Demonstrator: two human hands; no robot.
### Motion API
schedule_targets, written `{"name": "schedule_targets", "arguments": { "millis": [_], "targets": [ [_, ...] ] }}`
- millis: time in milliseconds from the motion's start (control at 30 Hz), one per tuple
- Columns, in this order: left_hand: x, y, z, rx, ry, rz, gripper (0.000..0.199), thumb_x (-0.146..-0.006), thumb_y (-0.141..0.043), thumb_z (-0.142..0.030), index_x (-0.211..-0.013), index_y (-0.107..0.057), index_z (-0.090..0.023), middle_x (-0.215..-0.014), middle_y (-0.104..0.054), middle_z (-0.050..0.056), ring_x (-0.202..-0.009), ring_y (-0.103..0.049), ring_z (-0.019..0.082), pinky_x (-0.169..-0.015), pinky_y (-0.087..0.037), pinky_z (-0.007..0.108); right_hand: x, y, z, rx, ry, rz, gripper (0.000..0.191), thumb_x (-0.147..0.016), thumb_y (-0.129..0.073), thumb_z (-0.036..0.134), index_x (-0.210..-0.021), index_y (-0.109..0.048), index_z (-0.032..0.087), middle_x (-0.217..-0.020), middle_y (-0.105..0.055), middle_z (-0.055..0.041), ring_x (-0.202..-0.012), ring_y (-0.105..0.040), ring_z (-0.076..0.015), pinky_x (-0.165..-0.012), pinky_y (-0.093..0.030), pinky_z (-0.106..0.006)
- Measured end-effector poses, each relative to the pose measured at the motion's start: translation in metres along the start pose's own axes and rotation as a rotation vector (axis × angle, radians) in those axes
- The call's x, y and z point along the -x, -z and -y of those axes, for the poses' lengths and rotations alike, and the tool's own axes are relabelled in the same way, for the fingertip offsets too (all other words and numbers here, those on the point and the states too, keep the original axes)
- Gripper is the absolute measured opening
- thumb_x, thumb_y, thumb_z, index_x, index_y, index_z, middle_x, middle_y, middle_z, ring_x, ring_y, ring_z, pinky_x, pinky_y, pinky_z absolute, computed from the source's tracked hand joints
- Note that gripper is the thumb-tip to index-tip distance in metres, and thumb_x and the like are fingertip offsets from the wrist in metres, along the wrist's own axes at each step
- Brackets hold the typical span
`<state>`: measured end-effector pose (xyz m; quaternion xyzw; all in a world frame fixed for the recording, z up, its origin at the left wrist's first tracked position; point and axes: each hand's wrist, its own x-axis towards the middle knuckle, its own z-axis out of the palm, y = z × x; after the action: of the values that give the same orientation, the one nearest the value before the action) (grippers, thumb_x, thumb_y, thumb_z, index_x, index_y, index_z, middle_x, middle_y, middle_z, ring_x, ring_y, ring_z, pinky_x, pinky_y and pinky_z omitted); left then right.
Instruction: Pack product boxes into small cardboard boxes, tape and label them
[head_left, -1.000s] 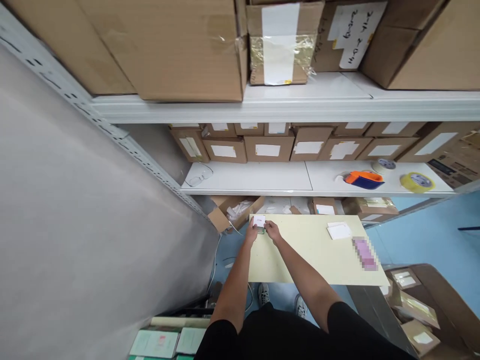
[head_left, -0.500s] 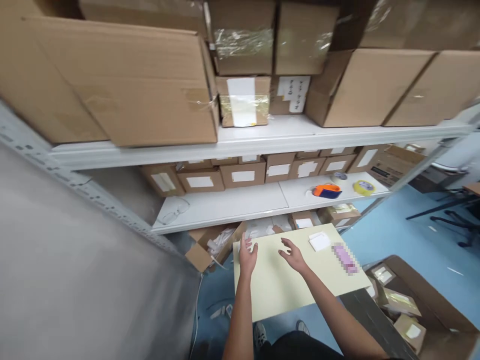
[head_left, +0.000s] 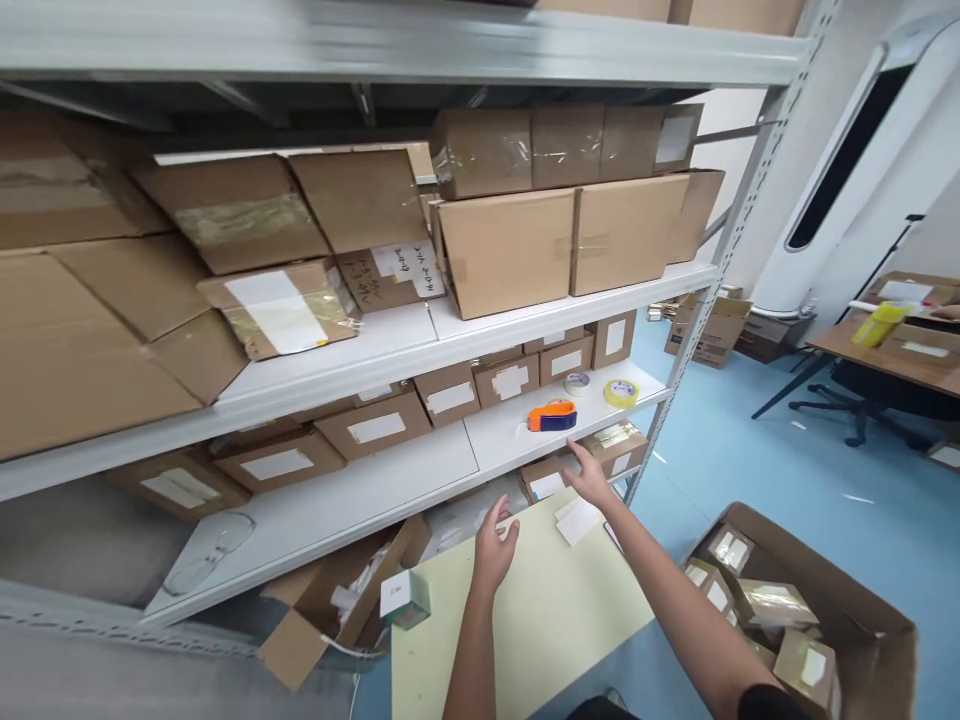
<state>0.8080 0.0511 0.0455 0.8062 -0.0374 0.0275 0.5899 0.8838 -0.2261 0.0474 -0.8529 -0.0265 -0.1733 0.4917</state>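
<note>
My left hand (head_left: 495,548) hovers over the pale yellow tabletop (head_left: 540,600), fingers apart and nothing in it. Farther forward, my right hand (head_left: 589,476) reaches over the table's back edge with its fingers spread, also holding nothing. Just beyond it on the shelf lies an orange and dark blue tape dispenser (head_left: 552,416), apart from the fingers. White paper slips (head_left: 577,520) rest on the table below my right hand. A phone-like object (head_left: 613,537) is partly hidden by my right forearm. On the table's left corner stands a small green box with a white top (head_left: 405,598).
A yellow tape roll (head_left: 621,393) and a pale tape roll (head_left: 577,384) lie on the lower shelf (head_left: 405,480). Labelled cartons (head_left: 376,428) line its back. An open carton (head_left: 360,590) stands left of the table. To the right, a large carton (head_left: 877,600) holds several small boxes.
My view has turned to the right. My right hand has moved forward toward the tape dispenser, past the table's back edge. The green box now shows at the table's left corner.
</note>
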Motion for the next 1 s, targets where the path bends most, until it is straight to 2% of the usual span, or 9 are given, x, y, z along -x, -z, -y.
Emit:
{"name": "schedule_targets", "arguments": {
  "millis": [100,233,367,467,567,667,767,867,1000],
  "targets": [
    [0.003,-0.019,-0.013,-0.057,-0.007,-0.013,0.053,-0.086,-0.066,-0.046,-0.136,-0.065,-0.027,-0.136,-0.067,0.014,-0.123,-0.065,0.029,-0.094,-0.058,0.042,-0.066,0.020,-0.015,0.079,0.071,0.039,0.068,-0.080,-0.064,0.029,-0.147,-0.056,0.023,-0.146,-0.062,-0.0105,-0.137,-0.056,-0.0324,-0.118,-0.042,-0.049],
    [0.021,-0.026,-0.024,-0.145,0.031,-0.047,0.043,-0.086,-0.064,-0.047,-0.126,-0.072,-0.032,-0.133,-0.069,0.011,-0.120,-0.067,0.029,-0.092,-0.059,0.042,-0.129,0.010,-0.033,0.229,0.167,0.195,0.072,-0.077,-0.066,0.022,-0.148,-0.054,0.017,-0.145,-0.062,-0.0145,-0.141,-0.050,-0.0340,-0.121,-0.035,-0.048],
    [0.047,-0.016,-0.027,-0.208,0.094,-0.058,0.037,-0.086,-0.064,-0.046,-0.119,-0.075,-0.033,-0.128,-0.072,0.010,-0.113,-0.070,0.028,-0.087,-0.061,0.041,-0.152,-0.012,-0.044,0.400,0.139,0.239,0.062,-0.081,-0.064,0.017,-0.142,-0.056,0.007,-0.140,-0.061,-0.0272,-0.136,-0.049,-0.0404,-0.117,-0.031,-0.055],
    [0.063,-0.002,-0.027,-0.210,0.128,-0.107,0.037,-0.086,-0.064,-0.046,-0.117,-0.076,-0.031,-0.123,-0.074,0.011,-0.108,-0.072,0.028,-0.084,-0.062,0.040,-0.155,-0.016,-0.040,0.481,0.059,0.277,0.052,-0.083,-0.064,0.015,-0.134,-0.060,0.007,-0.131,-0.065,-0.0280,-0.127,-0.056,-0.0390,-0.111,-0.034,-0.052],
    [0.072,0.013,-0.025,-0.191,0.137,-0.169,0.038,-0.085,-0.065,-0.049,-0.115,-0.077,-0.027,-0.120,-0.075,0.012,-0.104,-0.073,0.027,-0.086,-0.062,0.041,-0.148,-0.014,-0.026,0.499,0.086,0.314,0.049,-0.083,-0.067,0.018,-0.131,-0.060,0.011,-0.128,-0.068,-0.0231,-0.125,-0.058,-0.0354,-0.110,-0.034,-0.047],
    [0.075,0.024,-0.022,-0.133,0.141,-0.189,0.040,-0.084,-0.066,-0.052,-0.113,-0.077,-0.025,-0.119,-0.076,0.012,-0.104,-0.074,0.027,-0.090,-0.062,0.043,-0.125,-0.010,-0.001,0.474,0.171,0.293,0.048,-0.087,-0.066,0.022,-0.134,-0.057,0.012,-0.134,-0.065,-0.0224,-0.129,-0.054,-0.0353,-0.109,-0.034,-0.046],
    [0.077,0.031,-0.020,-0.020,0.152,-0.170,0.042,-0.083,-0.068,-0.051,-0.113,-0.076,-0.023,-0.114,-0.078,0.012,-0.108,-0.074,0.028,-0.097,-0.060,0.043,-0.087,-0.011,0.028,0.464,0.252,0.300,0.043,-0.091,-0.065,0.026,-0.131,-0.057,0.014,-0.131,-0.065,-0.0221,-0.128,-0.053,-0.0369,-0.108,-0.035,-0.047],
    [0.084,0.037,-0.015,0.071,0.152,-0.165,0.043,-0.083,-0.069,-0.049,-0.115,-0.075,-0.021,-0.112,-0.078,0.012,-0.110,-0.073,0.027,-0.100,-0.058,0.042,-0.043,-0.017,0.049,0.461,0.284,0.370,0.041,-0.095,-0.061,0.033,-0.131,-0.054,0.015,-0.119,-0.069,-0.0200,-0.118,-0.059,-0.0363,-0.107,-0.035,-0.048],
    [0.099,0.048,0.000,0.136,0.167,-0.169,0.044,-0.083,-0.070,-0.048,-0.116,-0.075,-0.019,-0.110,-0.079,0.012,-0.106,-0.074,0.026,-0.098,-0.059,0.041,0.021,-0.032,0.054,0.466,0.329,0.507,0.046,-0.098,-0.058,0.040,-0.136,-0.048,0.017,-0.109,-0.071,-0.0156,-0.105,-0.064,-0.0332,-0.102,-0.041,-0.047]
  ]
}}
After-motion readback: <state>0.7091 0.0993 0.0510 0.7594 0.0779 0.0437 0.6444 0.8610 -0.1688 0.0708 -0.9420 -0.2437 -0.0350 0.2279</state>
